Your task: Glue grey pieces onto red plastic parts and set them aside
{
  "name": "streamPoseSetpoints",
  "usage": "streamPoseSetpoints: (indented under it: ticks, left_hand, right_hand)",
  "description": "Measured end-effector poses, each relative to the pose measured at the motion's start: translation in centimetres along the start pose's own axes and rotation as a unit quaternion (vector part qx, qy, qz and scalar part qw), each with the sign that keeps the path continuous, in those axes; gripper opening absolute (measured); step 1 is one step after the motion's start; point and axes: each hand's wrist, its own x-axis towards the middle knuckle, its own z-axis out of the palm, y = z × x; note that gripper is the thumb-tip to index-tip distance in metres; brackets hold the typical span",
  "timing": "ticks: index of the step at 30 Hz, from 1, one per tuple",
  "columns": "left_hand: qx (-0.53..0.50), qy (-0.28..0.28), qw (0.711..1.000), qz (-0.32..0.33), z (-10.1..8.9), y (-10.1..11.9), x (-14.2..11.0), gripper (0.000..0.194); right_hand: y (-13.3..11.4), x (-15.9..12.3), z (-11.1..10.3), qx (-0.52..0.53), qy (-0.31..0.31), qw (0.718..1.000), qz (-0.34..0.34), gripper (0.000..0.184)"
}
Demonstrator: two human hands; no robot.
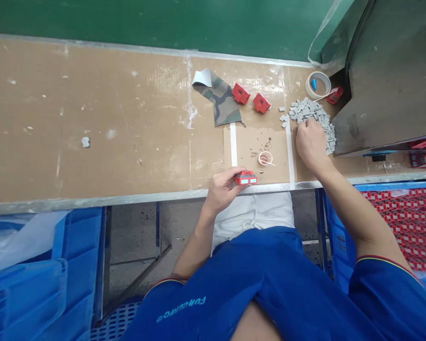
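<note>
My left hand [222,190] grips a small red toy vehicle part [246,177] with a grey strip and two pale windows, at the table's front edge. Over the pile of small grey plastic pieces [310,110] is my right hand [311,143], its fingers bent down into them; whether it pinches a piece is hidden. Two more red parts [241,93] lie near a camouflage-patterned cloth [225,102]. Between my hands stands a small clear cup [265,158] with a thin white stick in it. A few loose grey pieces [284,121] lie left of the pile.
A tape roll [318,85] with a blue cap inside sits behind the pile, beside another red piece [335,95]. A large metal box [394,76] bounds the right side. Below right, a blue crate [341,232] holds rows of red parts; more blue crates [78,265] stand at left.
</note>
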Motion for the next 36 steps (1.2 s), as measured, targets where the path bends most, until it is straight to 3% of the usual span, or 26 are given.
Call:
streamPoseSetpoints:
  ticks: [5,10,14,17,20,22,29,36]
  left_hand:
    - [-0.036,-0.012,0.999,0.004,-0.2,-0.1,0.0,0.032]
    - [-0.097,-0.035,0.995,-0.014,-0.4,0.1,0.1,0.04]
    - [-0.147,-0.038,0.987,-0.047,-0.4,0.2,0.1,0.041]
    - [-0.147,-0.052,0.986,-0.066,-0.4,0.3,0.1,0.038]
    - [-0.13,-0.052,0.988,-0.073,-0.5,0.3,0.1,0.039]
    - [-0.116,-0.048,0.989,-0.072,-0.6,0.3,0.0,0.04]
    - [-0.091,-0.053,0.993,-0.048,-0.6,0.2,-0.1,0.039]
    - [0.0,-0.051,0.998,-0.037,-0.6,0.7,-0.2,0.032]
  right_hand:
    - [1.3,0.4,-0.7,-0.028,-0.011,0.999,-0.016,0.021]
    - [1.6,-0.5,-2.7,0.043,0.007,0.999,-0.023,0.019]
    - [-3.2,-4.3,-6.5,0.194,0.069,0.978,-0.003,0.01]
    - [-8.8,-8.2,-8.3,0.315,0.032,0.948,-0.017,0.007]
    - [-12.9,-10.8,-7.9,0.392,-0.032,0.918,-0.041,0.008]
    - [-14.1,-11.4,-6.9,0.413,-0.059,0.908,-0.04,0.009]
    - [-13.7,-11.3,-5.8,0.397,-0.089,0.912,-0.047,0.009]
    - [-14.4,-11.4,-6.4,0.22,-0.108,0.964,-0.106,0.022]
